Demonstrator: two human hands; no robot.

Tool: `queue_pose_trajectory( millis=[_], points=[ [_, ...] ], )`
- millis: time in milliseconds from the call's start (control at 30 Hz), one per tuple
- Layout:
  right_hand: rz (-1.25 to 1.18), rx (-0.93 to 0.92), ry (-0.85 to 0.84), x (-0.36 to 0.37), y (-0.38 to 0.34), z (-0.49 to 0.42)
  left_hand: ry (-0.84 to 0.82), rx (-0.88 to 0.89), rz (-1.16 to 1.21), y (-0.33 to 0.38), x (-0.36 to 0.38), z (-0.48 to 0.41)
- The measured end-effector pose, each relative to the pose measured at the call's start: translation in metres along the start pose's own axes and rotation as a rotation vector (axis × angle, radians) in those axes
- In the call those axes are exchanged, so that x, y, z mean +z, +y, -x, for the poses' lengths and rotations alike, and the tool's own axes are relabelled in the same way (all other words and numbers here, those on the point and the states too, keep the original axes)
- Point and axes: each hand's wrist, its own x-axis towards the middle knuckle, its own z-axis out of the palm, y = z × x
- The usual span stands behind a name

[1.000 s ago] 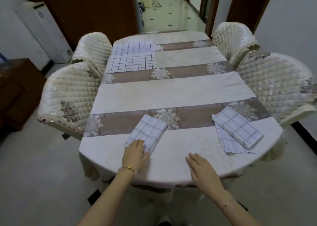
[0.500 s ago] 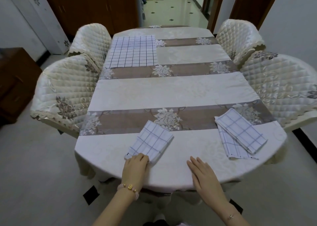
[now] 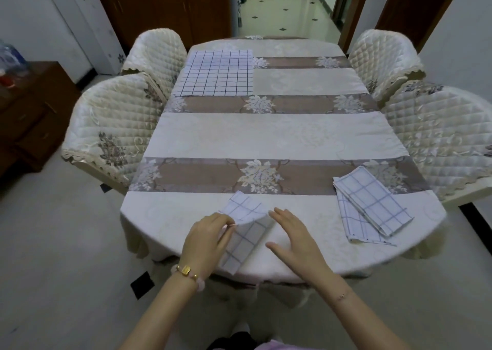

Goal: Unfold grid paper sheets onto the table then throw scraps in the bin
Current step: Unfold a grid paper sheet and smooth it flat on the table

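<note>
Left hand (image 3: 206,239) now pinching a lifted flap of the folded grid paper sheet (image 3: 245,232) at the near tabletop (image 3: 266,136) edge, previously flat, right hand (image 3: 294,236) raised beside it, fingers spread

Table (image 3: 279,139), striped floral cloth (image 3: 186,175): unfolded grid sheet (image 3: 217,74) far left; folded sheets (image 3: 378,200) near right; part-opened sheet (image 3: 243,239) front edge.
</note>
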Motion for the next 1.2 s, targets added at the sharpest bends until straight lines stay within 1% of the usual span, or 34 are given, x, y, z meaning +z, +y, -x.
queue_pose_trajectory(
  millis=[100,133,200,267,333,400,467,533,600,633,667,733,800,933,1033,1133,1200],
  points=[
    [-0.064,-0.051,-0.067,-0.005,-0.019,-0.021,0.038,0.063,0.026,0.014,-0.014,-0.015],
    [-0.075,-0.051,-0.063,-0.005,-0.022,-0.026,0.041,0.074,0.048,0.019,-0.017,-0.02],
    [-0.114,-0.017,0.025,-0.006,-0.026,-0.035,0.031,0.07,0.095,0.025,-0.022,-0.032],
    [-0.183,0.065,0.127,-0.009,-0.028,-0.043,0.026,0.051,0.13,0.029,-0.024,-0.043],
    [-0.282,0.136,0.148,-0.014,-0.027,-0.048,0.031,0.014,0.168,0.032,-0.027,-0.049],
    [-0.34,0.188,0.146,-0.018,-0.024,-0.051,0.039,-0.067,0.219,0.031,-0.03,-0.049],
    [-0.374,0.231,0.164,-0.023,-0.018,-0.053,0.016,-0.203,0.265,0.024,-0.029,-0.041],
    [-0.402,0.256,0.188,-0.028,-0.012,-0.054,-0.108,-0.34,0.357,0.011,-0.024,-0.029],
    [-0.427,0.273,0.206,-0.033,-0.008,-0.056,-0.256,-0.429,0.426,-0.002,-0.012,-0.015],
    [-0.43,0.277,0.205,-0.036,-0.006,-0.057,-0.28,-0.437,0.4,-0.009,-0.005,-0.01],
    [-0.432,0.278,0.198,-0.039,-0.005,-0.058,-0.268,-0.435,0.337,-0.015,0.001,-0.007],
    [-0.438,0.269,0.17,-0.045,-0.003,-0.06,-0.182,-0.418,0.207,-0.022,0.006,-0.008],
    [-0.437,0.25,0.142,-0.051,-0.002,-0.063,-0.144,-0.433,0.179,-0.024,0.004,-0.014],
    [-0.406,0.243,0.12,-0.066,0.003,-0.071,-0.11,-0.422,0.254,-0.029,-0.01,-0.033],
    [-0.376,0.234,0.103,-0.081,0.001,-0.079,-0.145,-0.398,0.36,-0.031,-0.022,-0.049],
    [-0.331,0.217,0.047,-0.097,-0.003,-0.086,-0.152,-0.375,0.408,-0.03,-0.034,-0.066],
    [-0.321,0.219,0.04,-0.106,-0.003,-0.091,-0.172,-0.374,0.422,-0.029,-0.04,-0.077]
  ],
)
